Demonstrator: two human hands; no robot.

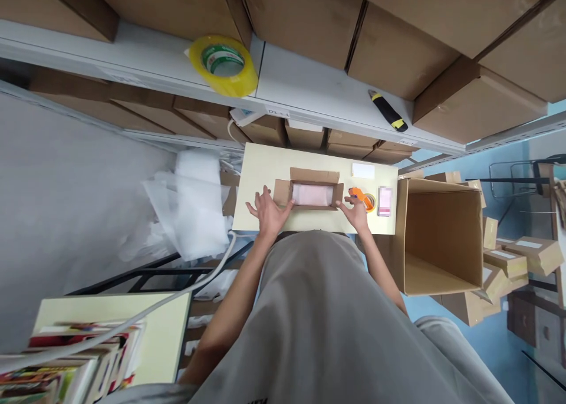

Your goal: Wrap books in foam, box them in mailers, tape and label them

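A small cardboard box (315, 171) stands on the pale table with its flaps up and outward. Inside lies a pinkish item in what looks like translucent wrap (313, 194). My left hand (270, 213) is at the box's near left corner, fingers spread, the thumb touching the edge. At the near right corner, the thumb of my right hand (356, 214) meets the box edge while its fingers stay apart. Just beyond that hand sit an orange tape dispenser (359, 195) with a tape roll and a phone (384, 201) with a pink screen.
A white card (363, 170) lies at the table's (259, 162) back. The shelf above holds a yellow tape roll (243, 79), a utility knife (388, 111) and cartons. A large open carton (442, 274) stands right; white wrapping (201, 203) and stacked books (88, 363) are left.
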